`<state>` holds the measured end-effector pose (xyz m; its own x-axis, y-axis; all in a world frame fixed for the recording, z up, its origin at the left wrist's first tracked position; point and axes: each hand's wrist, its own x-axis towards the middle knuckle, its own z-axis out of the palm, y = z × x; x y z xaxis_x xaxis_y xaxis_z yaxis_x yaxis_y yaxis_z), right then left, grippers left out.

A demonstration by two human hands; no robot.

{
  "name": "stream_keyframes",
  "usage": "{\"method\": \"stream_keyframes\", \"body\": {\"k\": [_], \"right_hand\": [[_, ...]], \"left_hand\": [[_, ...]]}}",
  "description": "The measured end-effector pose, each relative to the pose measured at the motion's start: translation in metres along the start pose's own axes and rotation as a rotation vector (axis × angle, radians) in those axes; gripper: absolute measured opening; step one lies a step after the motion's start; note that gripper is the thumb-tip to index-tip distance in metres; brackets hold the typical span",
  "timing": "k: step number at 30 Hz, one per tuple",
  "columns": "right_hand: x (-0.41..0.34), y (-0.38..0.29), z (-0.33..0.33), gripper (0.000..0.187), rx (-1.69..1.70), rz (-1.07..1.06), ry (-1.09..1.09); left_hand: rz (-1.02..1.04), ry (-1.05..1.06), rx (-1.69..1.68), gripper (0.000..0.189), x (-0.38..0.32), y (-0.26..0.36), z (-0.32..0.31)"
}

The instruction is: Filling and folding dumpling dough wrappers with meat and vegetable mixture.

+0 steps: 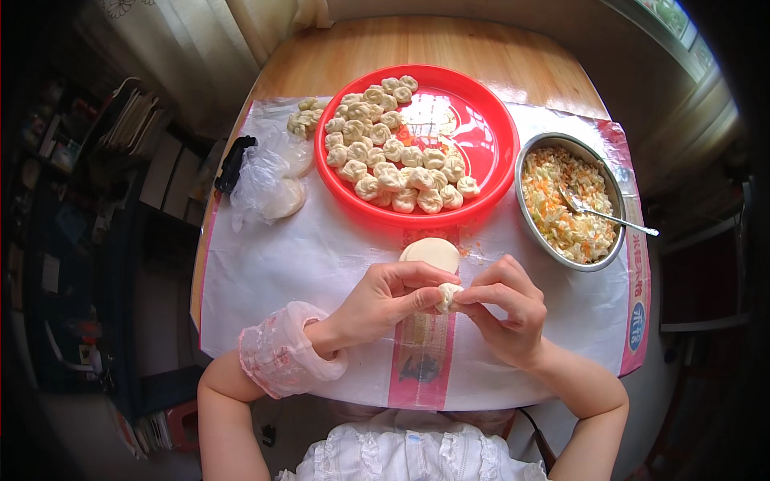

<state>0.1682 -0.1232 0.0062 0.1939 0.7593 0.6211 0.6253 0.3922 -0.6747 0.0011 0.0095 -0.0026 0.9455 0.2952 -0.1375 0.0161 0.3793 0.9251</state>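
Note:
A small pleated dumpling (448, 297) is pinched between the fingertips of both hands above the table. My left hand (397, 291) grips it from the left, thumb and forefinger against the dough. From the right, my right hand (508, 309) presses its thumb and forefinger on the other side. Just beyond my fingers lie round flat dough wrappers (432, 254), overlapping one another. Farther off, a round red plastic tray (481, 132) holds many shaped dumplings, mostly on its left and front. To the right, a steel bowl (522, 201) contains shredded vegetable filling (556, 210) and a metal spoon (619, 221).
A clear plastic bag (258, 183) with pale dough inside lies left of the tray, near a black object (234, 163). More dumplings (305, 120) sit behind the bag. A white and pink woven plastic sheet (277, 264) covers the wooden table (445, 39). Shelves (174, 174) stand at left.

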Motion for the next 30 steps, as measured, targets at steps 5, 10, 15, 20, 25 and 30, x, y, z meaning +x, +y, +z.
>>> {"method": "stream_keyframes", "body": {"k": [5, 10, 15, 20, 25, 30], "right_hand": [[0.000, -0.001, -0.002, 0.025, 0.005, -0.015, -0.015], [0.000, -0.001, -0.002, 0.025, -0.011, -0.007, -0.023], [-0.002, 0.002, 0.000, 0.025, 0.009, 0.049, 0.019], [-0.001, 0.000, 0.000, 0.025, 0.007, 0.127, 0.044], [-0.001, 0.000, 0.001, 0.025, 0.021, 0.121, 0.087], [-0.001, 0.001, -0.002, 0.026, 0.013, 0.118, 0.070]], "left_hand": [[0.003, -0.020, 0.045, 0.030, 0.000, 0.000, 0.000], [-0.008, -0.020, 0.037, 0.032, 0.000, 0.000, 0.000], [-0.014, -0.023, -0.007, 0.035, 0.000, 0.001, 0.001], [0.101, 0.028, -0.095, 0.040, 0.003, 0.003, 0.011], [0.073, 0.009, -0.101, 0.035, 0.002, -0.001, 0.003], [0.014, 0.000, -0.069, 0.034, 0.001, 0.001, 0.001]]}}
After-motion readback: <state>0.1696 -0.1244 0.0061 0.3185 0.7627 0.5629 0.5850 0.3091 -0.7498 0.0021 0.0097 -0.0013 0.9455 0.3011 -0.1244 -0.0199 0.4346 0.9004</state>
